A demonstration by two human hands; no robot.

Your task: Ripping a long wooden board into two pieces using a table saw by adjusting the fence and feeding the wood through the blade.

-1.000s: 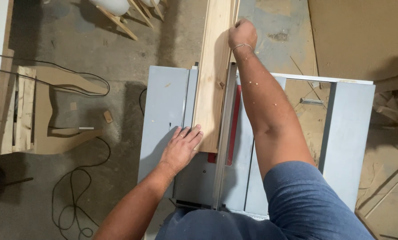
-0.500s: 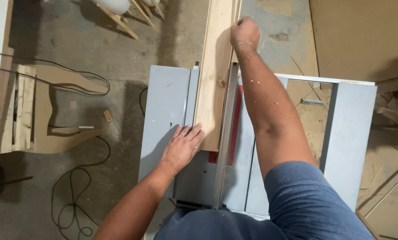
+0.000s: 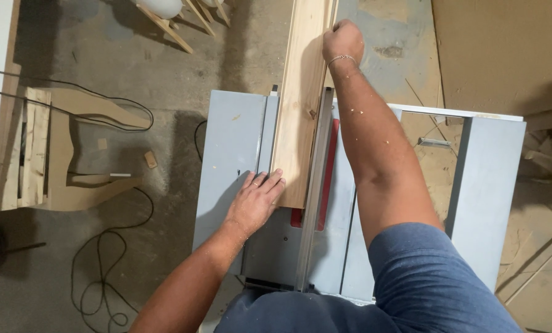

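— Sawdust and offcuts all over that concrete floor [image 3: 134, 92], and a black cable [image 3: 103, 271] snaking past the grey saw tabletop [image 3: 233, 142]. Why is the plank [image 3: 300, 105] lying lengthwise like that?

— It sits flat on the tabletop with its right edge against the long metal fence [image 3: 316, 185], so it runs straight. The far end sticks out well beyond the tabletop over the floor.

— And the left hand [image 3: 254, 200]?

— Palm down, fingers [image 3: 270, 184] spread flat, half on the tabletop and half on the near left corner of the plank. It grips nothing; I'd say it presses the wood sideways towards the fence.

— The right hand [image 3: 344, 40] is a long way off.

— Arm stretched right across the fence, hand curled closed on the plank's right edge, far up. That looks like a steadying hold on the overhanging part.

— Is the blade visible?

— No. I only see a red strip [image 3: 328, 166] beside the fence; the plank covers the rest.
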